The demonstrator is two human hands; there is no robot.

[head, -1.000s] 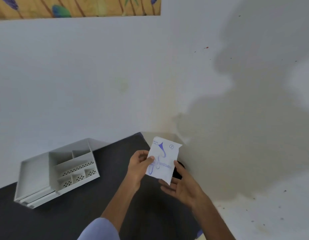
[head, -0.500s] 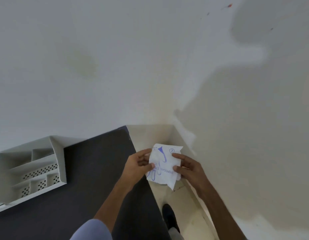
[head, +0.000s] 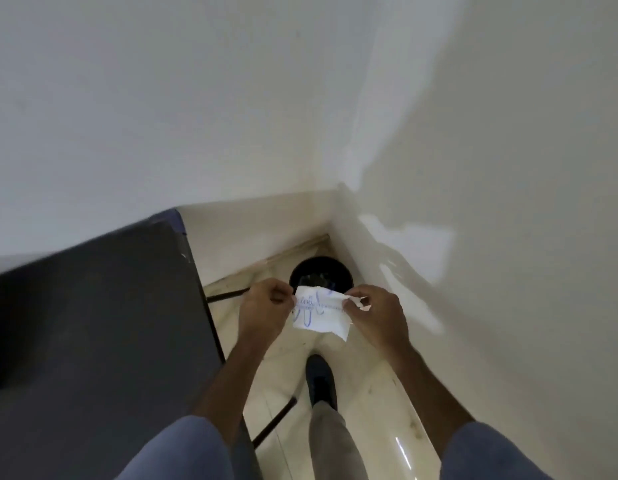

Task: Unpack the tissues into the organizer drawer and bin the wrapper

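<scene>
A white wrapper (head: 323, 313) with blue print hangs between my two hands, above the floor. My left hand (head: 264, 311) pinches its left edge and my right hand (head: 378, 315) pinches its right edge. A round black bin (head: 321, 275) stands on the floor in the corner, just beyond the wrapper and partly hidden by it. The organizer drawer and the tissues are out of view.
A dark table (head: 93, 323) fills the left, with black legs (head: 274, 422) under its right edge. My shoe (head: 321, 379) stands on the pale tiled floor (head: 370, 393) below the wrapper. White walls meet in the corner behind the bin.
The view has swung right and down, so the organizer has left the frame and the bin has come into sight. Both hands now hold the wrapper stretched sideways by its edges.
</scene>
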